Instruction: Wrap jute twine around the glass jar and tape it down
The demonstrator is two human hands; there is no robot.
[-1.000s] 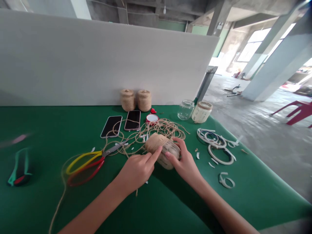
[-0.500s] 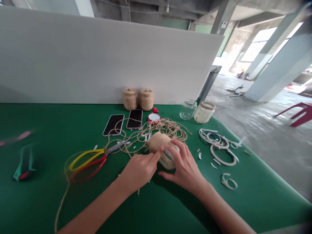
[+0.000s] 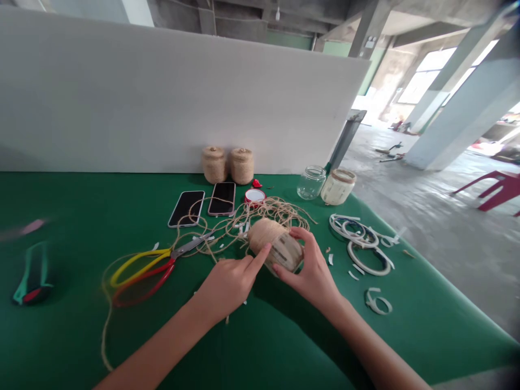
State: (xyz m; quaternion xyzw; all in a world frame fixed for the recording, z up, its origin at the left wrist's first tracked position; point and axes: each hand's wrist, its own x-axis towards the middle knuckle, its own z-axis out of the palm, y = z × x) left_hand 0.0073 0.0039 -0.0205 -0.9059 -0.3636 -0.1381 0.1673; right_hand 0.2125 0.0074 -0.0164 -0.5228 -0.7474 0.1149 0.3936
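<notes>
A glass jar (image 3: pixel 286 252) lies tilted between my hands, its far-left part wound in jute twine and its near-right part showing glass with whitish strips. My right hand (image 3: pixel 314 271) grips the bare end, thumb below and fingers over the top. My left hand (image 3: pixel 231 284) is closed at the jar's left side, index finger pressed on the edge of the winding; its curled fingers are partly hidden. Loose jute twine (image 3: pixel 280 211) lies in a tangle behind the jar. Scissors (image 3: pixel 162 265) with one yellow and one red handle rest left of my left hand.
Two twine-covered jars (image 3: pixel 214 165) stand by the white board (image 3: pixel 182 97). Two phones (image 3: pixel 187 209) lie before them, near a red-rimmed tape roll (image 3: pixel 255 196). Right are a clear jar (image 3: pixel 311 182), a strip-covered jar (image 3: pixel 338 187) and white tape rings (image 3: pixel 369 257). A green cutter (image 3: pixel 34 276) lies left.
The jar has turned, so more of its bare side shows. My right hand has shifted its fingers toward the jar's end; my left index finger stays against the winding.
</notes>
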